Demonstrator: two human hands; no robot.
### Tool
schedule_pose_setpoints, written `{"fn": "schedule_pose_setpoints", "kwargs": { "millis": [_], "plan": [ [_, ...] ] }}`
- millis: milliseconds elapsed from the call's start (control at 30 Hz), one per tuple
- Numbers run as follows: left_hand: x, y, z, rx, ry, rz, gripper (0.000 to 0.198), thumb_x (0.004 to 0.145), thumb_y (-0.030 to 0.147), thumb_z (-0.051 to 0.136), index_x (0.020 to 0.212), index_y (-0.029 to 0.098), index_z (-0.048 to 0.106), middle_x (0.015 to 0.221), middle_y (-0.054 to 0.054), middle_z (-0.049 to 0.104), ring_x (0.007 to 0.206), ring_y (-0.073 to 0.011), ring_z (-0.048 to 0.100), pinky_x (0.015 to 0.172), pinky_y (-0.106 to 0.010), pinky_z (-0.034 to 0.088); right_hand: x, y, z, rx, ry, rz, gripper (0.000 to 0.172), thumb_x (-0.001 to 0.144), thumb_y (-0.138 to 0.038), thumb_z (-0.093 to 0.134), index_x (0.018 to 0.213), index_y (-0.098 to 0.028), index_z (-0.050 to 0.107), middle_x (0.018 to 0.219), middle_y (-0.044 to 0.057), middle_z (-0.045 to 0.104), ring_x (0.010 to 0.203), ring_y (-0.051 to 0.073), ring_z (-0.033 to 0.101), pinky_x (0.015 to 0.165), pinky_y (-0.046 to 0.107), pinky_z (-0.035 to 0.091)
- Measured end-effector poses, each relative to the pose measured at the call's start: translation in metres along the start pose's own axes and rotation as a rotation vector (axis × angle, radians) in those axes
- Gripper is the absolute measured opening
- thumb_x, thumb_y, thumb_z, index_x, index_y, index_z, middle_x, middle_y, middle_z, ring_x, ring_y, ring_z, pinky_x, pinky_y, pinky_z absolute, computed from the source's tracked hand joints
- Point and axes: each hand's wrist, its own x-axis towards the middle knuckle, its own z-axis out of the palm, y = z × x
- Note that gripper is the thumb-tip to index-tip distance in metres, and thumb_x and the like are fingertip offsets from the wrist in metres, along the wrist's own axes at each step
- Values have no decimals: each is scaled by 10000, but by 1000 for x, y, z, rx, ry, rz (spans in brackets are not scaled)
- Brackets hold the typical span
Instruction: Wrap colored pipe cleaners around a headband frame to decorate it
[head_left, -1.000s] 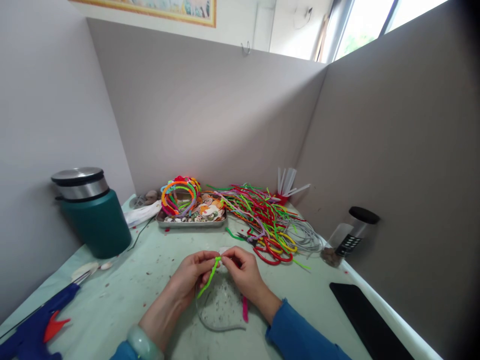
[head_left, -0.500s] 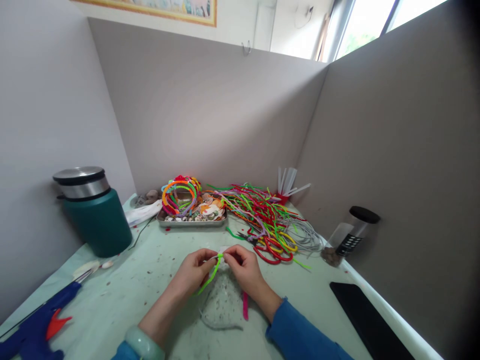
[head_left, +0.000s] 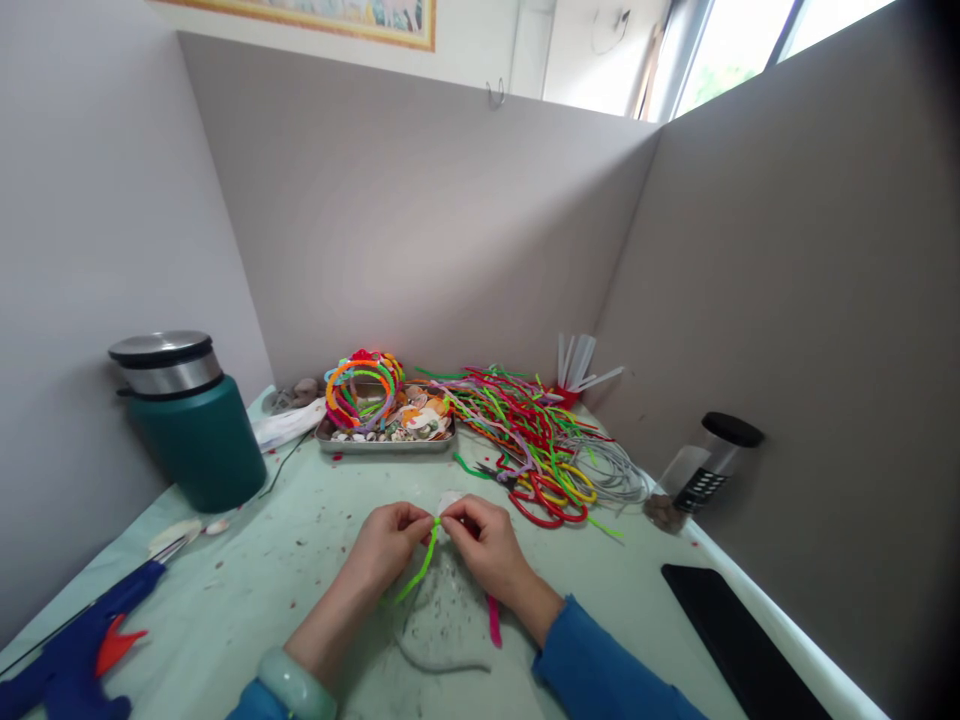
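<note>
Both hands meet over the mat: the left hand (head_left: 386, 543) and right hand (head_left: 486, 545) each pinch the green pipe cleaner (head_left: 421, 566) at its top, fingertips close for fine twisting. Spare pipe cleaners (head_left: 536, 435) lie within reach behind

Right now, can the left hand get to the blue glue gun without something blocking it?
Probably yes. The left hand pinches a green pipe cleaner, so it must let go first. The mat between it and the blue glue gun looks bare.

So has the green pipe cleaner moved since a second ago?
Barely: the green pipe cleaner is still pinched between left hand and right hand, same spot before the metal tray.
</note>
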Motion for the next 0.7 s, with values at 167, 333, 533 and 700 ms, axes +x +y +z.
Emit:
{"fn": "schedule_pose_setpoints", "kwargs": {
  "millis": [167,333,533,700],
  "plan": [
    [2,-3,0,62,12,-7,286,634,420,554,620,134,543,395,68,420,286,-46,298,329,-189,194,-1,-1,0,-16,-18,-6,127,774,-151,506,718,-167,619,680,8,591,637,119,527,593,216,381],
    [0,-1,0,67,-49,36,280,671,413,524,680,134,548,404,72,407,304,-57,320,331,-187,221,-1,0,0,0,-1,11,117,772,-159,514,724,-165,620,682,7,594,627,116,521,589,214,383],
    [-4,2,-1,285,19,250,233,705,279,488,871,147,586,725,-14,615,455,-78,449,451,-204,335,0,5,-1,42,32,61,120,780,-188,513,714,-160,609,667,7,592,621,118,520,577,211,388],
    [-7,-1,0,637,133,480,199,692,175,485,855,186,598,833,-34,629,690,-139,537,626,-228,364,0,6,0,52,40,73,109,774,-177,517,719,-165,609,671,7,599,626,119,525,575,208,390]
  ]
}}
